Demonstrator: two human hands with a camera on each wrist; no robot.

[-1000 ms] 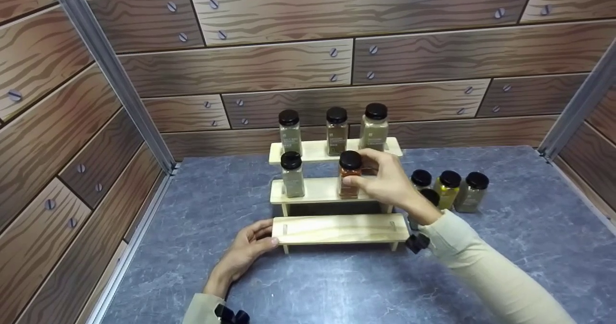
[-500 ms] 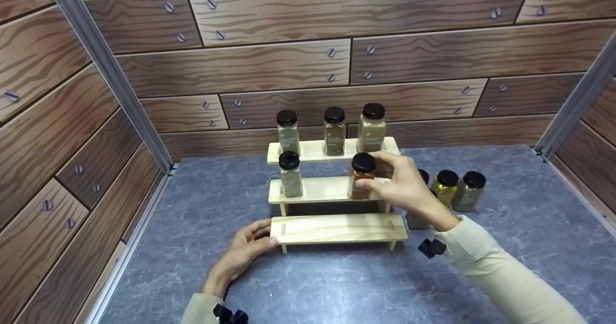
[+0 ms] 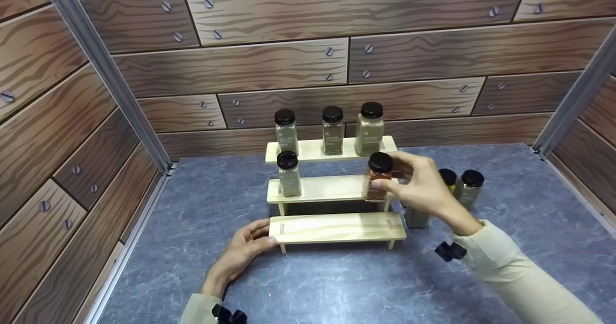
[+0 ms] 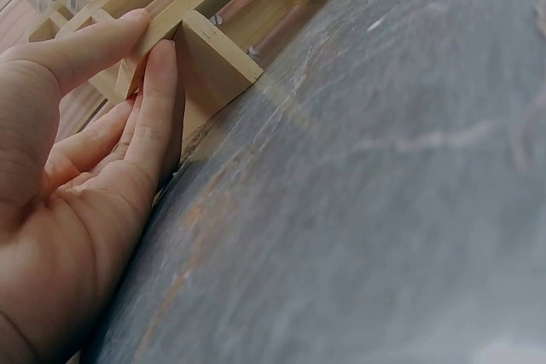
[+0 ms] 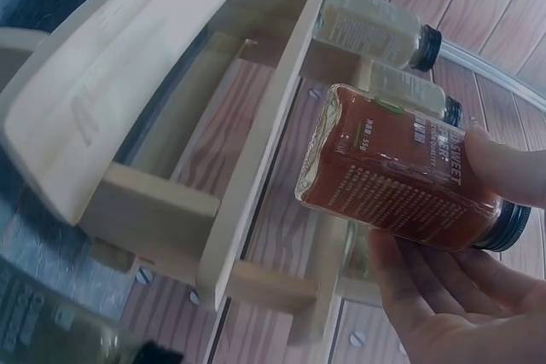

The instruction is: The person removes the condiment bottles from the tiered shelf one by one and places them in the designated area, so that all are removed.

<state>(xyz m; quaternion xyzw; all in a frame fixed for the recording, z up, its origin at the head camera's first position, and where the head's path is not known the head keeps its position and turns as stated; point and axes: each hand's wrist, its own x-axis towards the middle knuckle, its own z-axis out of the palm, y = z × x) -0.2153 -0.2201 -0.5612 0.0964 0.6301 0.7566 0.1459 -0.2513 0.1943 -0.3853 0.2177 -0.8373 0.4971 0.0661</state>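
A three-step wooden spice rack (image 3: 337, 227) stands on the table. My left hand (image 3: 245, 249) pinches the left end of its lowest step, thumb on the top face and fingers below, as the left wrist view shows (image 4: 94, 168). My right hand (image 3: 423, 184) holds a black-capped spice jar (image 3: 378, 184) of red-brown powder upright at the right end of the middle step. In the right wrist view, thumb and fingers grip this jar (image 5: 392, 168) near its cap, its base facing the rack. A pale jar (image 3: 289, 179) stands at that step's left end.
On the top step stand a green-grey jar (image 3: 287, 134), a brown jar (image 3: 333, 138) and a wider green jar (image 3: 370, 134). Several jars are on the table right of the rack, among them a grey-green one (image 3: 469, 191), partly behind my right hand. A plank-patterned wall (image 3: 288, 64) closes the back.
My right hand has slid the red-brown jar rightward along the middle step, from near its middle to its right end. My left hand has kept its hold on the rack.
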